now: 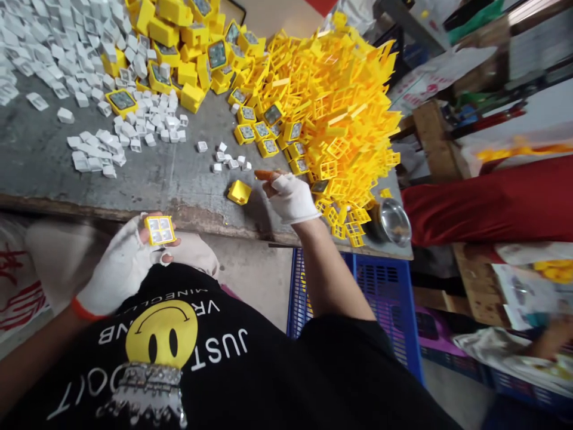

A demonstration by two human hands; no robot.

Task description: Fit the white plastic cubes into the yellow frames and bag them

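My left hand (120, 266), in a white fingerless glove, is closed around a small yellow-framed block (160, 230) with four pale square panes facing up. It is held just off the table's front edge. My right hand (290, 196), gloved the same way, is over the table with its index finger stretched to the left; I see nothing in it, though its underside is hidden. Left of those fingers, apart from them, lies a single yellow plastic housing (239, 192). Several small white caps (230, 160) lie loose just behind that housing.
A large heap of yellow window-like frames (331, 89) covers the table's right side. Yellow blocks (192, 95) and white caps (54, 36) are piled at back left. A metal bowl (394, 220) stands at the right corner, above a blue crate (385, 283). Another person's hand (555, 337) shows far right.
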